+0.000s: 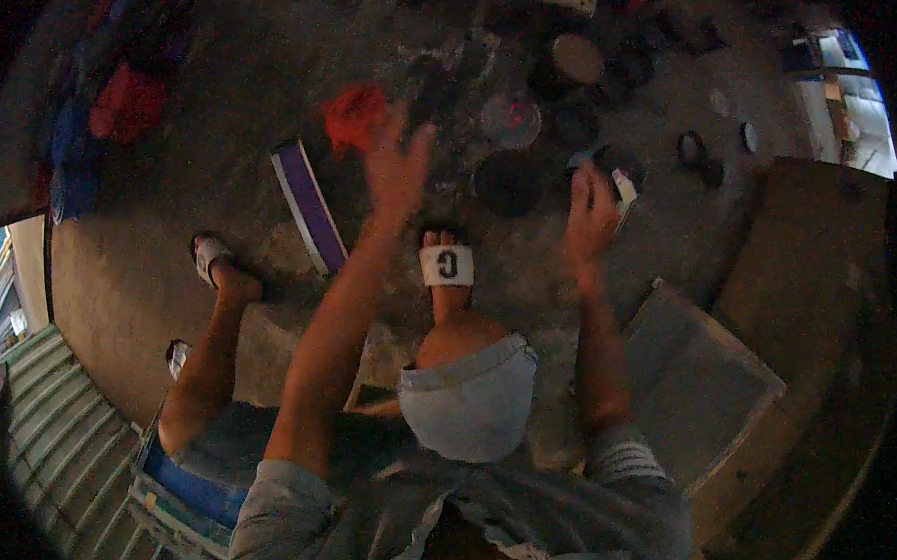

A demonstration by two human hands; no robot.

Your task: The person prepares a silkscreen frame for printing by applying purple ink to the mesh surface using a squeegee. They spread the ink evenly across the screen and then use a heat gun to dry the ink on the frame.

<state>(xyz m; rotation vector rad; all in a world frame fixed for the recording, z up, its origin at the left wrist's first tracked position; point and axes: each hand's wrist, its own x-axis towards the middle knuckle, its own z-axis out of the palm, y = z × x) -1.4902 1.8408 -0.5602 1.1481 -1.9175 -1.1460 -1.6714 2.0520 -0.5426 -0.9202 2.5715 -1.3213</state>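
My left hand (396, 177) is raised over the floor with its thumb and fingers apart, slightly blurred. A red cloth (353, 116) lies just beyond and left of its fingers; whether they touch is not clear. Farther right, my right hand (590, 219) has its fingers drawn together beside a small pale and pink piece (624, 185). A bluish thing (580, 158) shows at the fingertips, too dim to name. Left of my left forearm lies a long purple strip with white edges (310, 208).
Several dark round containers, including a black one (507, 183), and a clear round one (511, 119) stand ahead. A grey panel with a pale frame (703, 379) leans at the right, near a brown board (798, 265). Slatted metal (75, 436) lies at the left.
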